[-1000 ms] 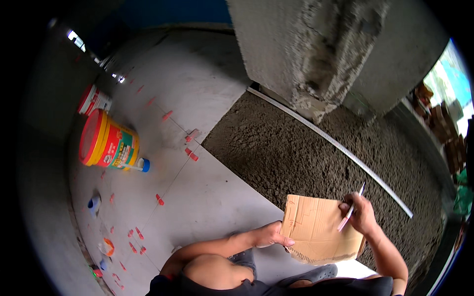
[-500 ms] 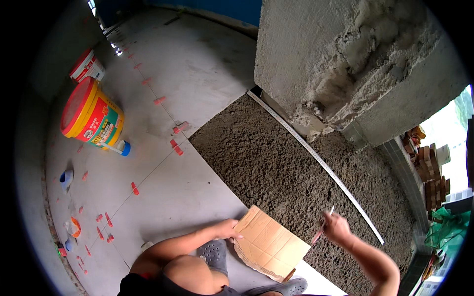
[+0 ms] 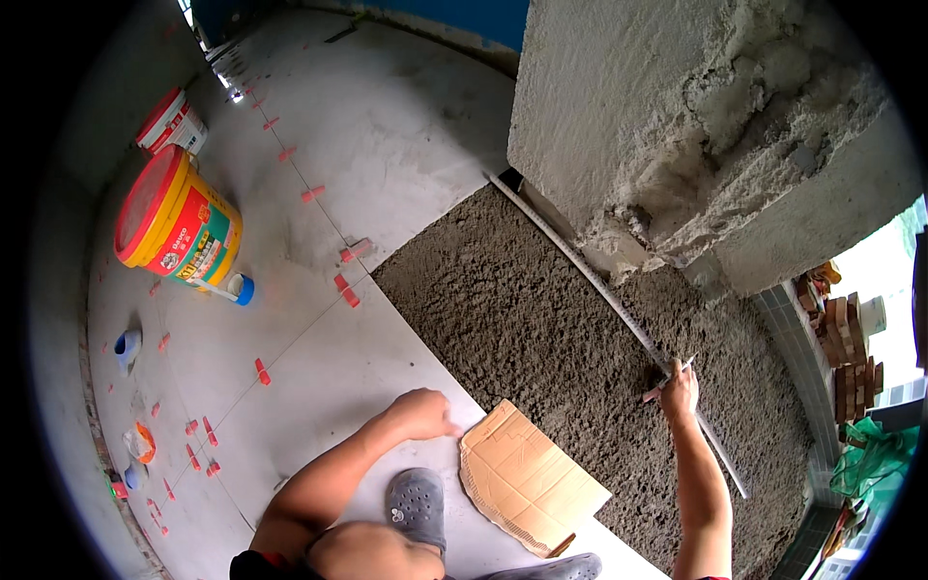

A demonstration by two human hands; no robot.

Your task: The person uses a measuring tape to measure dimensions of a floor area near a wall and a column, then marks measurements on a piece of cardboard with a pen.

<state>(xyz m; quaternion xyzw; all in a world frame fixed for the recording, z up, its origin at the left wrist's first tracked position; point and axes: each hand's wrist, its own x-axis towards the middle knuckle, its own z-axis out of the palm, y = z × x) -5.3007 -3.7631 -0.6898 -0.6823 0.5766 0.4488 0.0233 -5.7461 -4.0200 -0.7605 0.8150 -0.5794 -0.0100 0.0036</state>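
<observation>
A long white ruler strip with fine marks [image 3: 590, 278] lies across the coarse grey mortar bed [image 3: 503, 290], now partly turned on its edge. My right hand [image 3: 681, 391] is closed on it near its lower part. A slim pen-like marker, pinkish at one end and white at the other [image 3: 652, 395], sticks out of the same hand. My left hand [image 3: 422, 414] hovers above the pale tiles with fingers curled and nothing visible in them. Just right of it, apart from the hand, a torn piece of brown cardboard [image 3: 532, 478] lies over the mortar's edge.
Red wedges [image 3: 347, 290] sit along the tile joints. A yellow bucket with a red lid [image 3: 184, 217] and a second bucket [image 3: 174, 124] stand at the left. A rough concrete block [image 3: 628, 126] juts in above the mortar. Stacked bricks [image 3: 846, 333] are at the far right.
My left hand has let go of the cardboard and moved up and left. My right hand has moved up and right onto the ruler, which has tilted.
</observation>
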